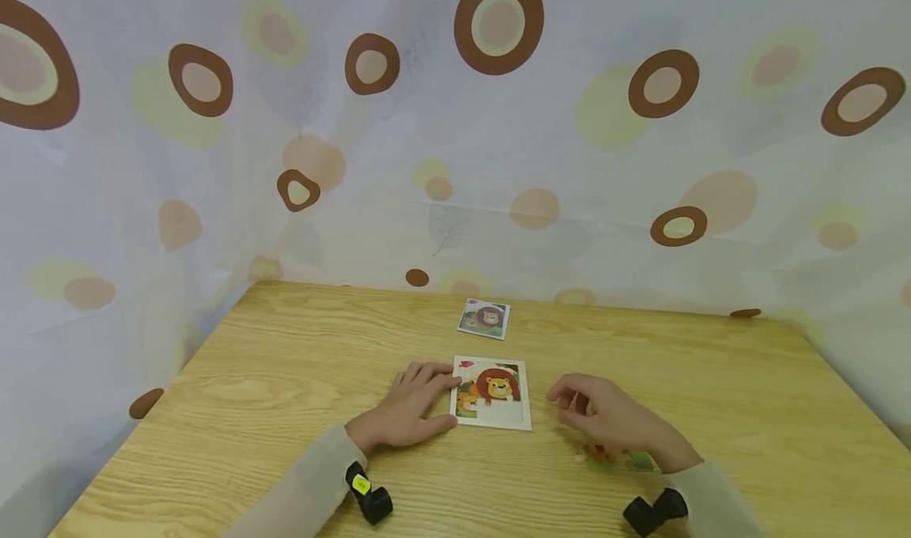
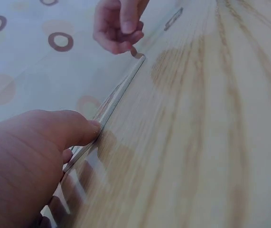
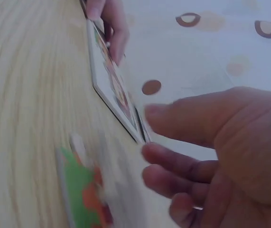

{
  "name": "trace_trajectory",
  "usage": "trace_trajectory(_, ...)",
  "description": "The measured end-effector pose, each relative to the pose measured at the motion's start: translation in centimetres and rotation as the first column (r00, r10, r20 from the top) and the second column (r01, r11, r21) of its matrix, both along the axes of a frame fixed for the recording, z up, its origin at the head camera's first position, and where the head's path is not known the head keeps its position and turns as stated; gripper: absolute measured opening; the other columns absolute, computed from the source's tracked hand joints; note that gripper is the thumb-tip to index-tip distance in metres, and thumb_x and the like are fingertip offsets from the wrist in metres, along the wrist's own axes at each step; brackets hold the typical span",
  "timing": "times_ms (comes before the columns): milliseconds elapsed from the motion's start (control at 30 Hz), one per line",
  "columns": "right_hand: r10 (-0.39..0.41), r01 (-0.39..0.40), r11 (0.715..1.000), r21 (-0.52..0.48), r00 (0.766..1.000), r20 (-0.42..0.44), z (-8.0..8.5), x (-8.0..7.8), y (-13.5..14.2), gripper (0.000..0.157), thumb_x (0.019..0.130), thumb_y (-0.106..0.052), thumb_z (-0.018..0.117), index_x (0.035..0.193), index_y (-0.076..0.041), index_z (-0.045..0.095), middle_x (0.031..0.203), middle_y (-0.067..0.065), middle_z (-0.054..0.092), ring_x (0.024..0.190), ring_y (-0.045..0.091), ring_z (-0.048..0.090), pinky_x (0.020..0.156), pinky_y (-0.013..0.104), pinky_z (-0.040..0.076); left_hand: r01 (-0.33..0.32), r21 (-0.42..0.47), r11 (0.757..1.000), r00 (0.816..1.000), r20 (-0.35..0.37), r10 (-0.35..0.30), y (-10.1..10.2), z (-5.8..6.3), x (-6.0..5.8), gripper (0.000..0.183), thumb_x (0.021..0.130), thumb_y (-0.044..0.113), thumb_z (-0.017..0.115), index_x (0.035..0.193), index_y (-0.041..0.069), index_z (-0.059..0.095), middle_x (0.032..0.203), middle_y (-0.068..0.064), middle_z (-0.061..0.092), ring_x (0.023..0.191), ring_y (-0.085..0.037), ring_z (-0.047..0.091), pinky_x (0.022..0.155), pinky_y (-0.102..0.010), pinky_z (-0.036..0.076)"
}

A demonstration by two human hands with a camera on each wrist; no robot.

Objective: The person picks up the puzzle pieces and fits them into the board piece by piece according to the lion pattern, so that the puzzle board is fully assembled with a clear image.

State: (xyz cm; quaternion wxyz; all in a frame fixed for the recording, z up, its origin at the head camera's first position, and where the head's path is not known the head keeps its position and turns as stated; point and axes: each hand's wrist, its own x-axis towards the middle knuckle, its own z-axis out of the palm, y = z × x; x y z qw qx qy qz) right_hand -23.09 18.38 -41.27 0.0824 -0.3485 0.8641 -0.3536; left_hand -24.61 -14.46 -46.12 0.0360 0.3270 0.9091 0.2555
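Your bench [image 1: 285,348] bears a puzzle [image 1: 493,392], lower right unfilled; pieces [image 1: 640,460] remain toward the right edge; left grip [image 1: 413,411] relaxed against puzzle, right grip [image 1: 614,418] parted, empty.

On the tabletop [image 1: 285,348], a picture card [image 1: 485,319] is set behind the puzzle board [image 1: 493,392]; loose pieces [image 1: 641,460] are laid before the board, to its right. A hanging sheet [image 1: 384,237] is placed behind everything.

The left hand [image 1: 413,411] lies outstretched, the right hand [image 1: 610,418] loosely curled.
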Motion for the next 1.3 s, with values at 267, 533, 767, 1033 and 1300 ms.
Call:
trace_trajectory(267, 0.077, -0.083, 0.995, 0.060, 0.992, 0.096, 0.3, 0.3, 2.8, 0.036, 0.083, -0.016, 0.075, 0.112, 0.000, 0.060, 0.096, 0.006, 0.059, 0.072, 0.005, 0.049, 0.063, 0.023, 0.045, -0.005, 0.011, 1.000, 1.000, 0.003, 0.004, -0.1, 0.2, 0.1, 0.055, 0.094, 0.037, 0.058, 0.142, 0.012, 0.047, 0.147, -0.011, 0.037, 0.131, -0.031, 0.032, 0.102, -0.053, 0.026)
trace_trajectory(533, 0.121, -0.128, 0.991, 0.040, 0.980, 0.157, 0.6, 0.3, 3.4, 0.034, 0.082, -0.013, 0.075, 0.109, -0.001, 0.059, 0.095, 0.007, 0.055, 0.069, 0.004, 0.047, 0.061, 0.024, 0.044, -0.005, 0.009, 1.000, 1.000, -0.018, 0.005, -0.2, 0.2, 0.1, 0.055, 0.093, 0.037, 0.058, 0.141, 0.012, 0.048, 0.146, -0.011, 0.037, 0.130, -0.030, 0.032, 0.101, -0.052, 0.026)
trace_trajectory(767, 0.129, -0.133, 0.991, 0.008, 0.973, 0.190, 0.1, 0.6, 3.6, 0.029, 0.080, -0.013, 0.077, 0.103, -0.001, 0.062, 0.089, 0.006, 0.054, 0.066, 0.005, 0.044, 0.058, 0.022, 0.042, -0.004, 0.016, 1.000, 1.000, -0.006, 0.004, 0.0, 0.1, 0.2, 0.055, 0.093, 0.036, 0.058, 0.141, 0.012, 0.048, 0.146, -0.011, 0.037, 0.130, -0.030, 0.032, 0.101, -0.052, 0.026)
trace_trajectory(1033, 0.100, -0.110, 0.994, 0.025, 0.964, 0.247, -0.1, 0.8, 3.3, 0.017, 0.081, -0.012, 0.075, 0.091, -0.005, 0.063, 0.084, 0.002, 0.060, 0.066, 0.000, 0.047, 0.059, 0.022, 0.045, -0.002, 0.016, 1.000, 1.000, -0.008, 0.002, 0.1, 0.2, 0.2, 0.054, 0.093, 0.036, 0.058, 0.140, 0.012, 0.048, 0.146, -0.011, 0.037, 0.130, -0.031, 0.032, 0.101, -0.052, 0.027)
trace_trajectory(1300, 0.111, -0.112, 0.994, -0.004, 0.976, 0.186, -0.8, 0.5, 2.9, 0.017, 0.087, -0.006, 0.067, 0.089, -0.005, 0.050, 0.078, -0.004, 0.049, 0.064, -0.002, 0.041, 0.055, 0.021, 0.039, -0.002, 0.011, 1.000, 1.000, -0.006, 0.002, 0.1, 0.2, 0.2, 0.054, 0.094, 0.037, 0.058, 0.141, 0.012, 0.048, 0.147, -0.011, 0.037, 0.129, -0.030, 0.032, 0.101, -0.052, 0.027)
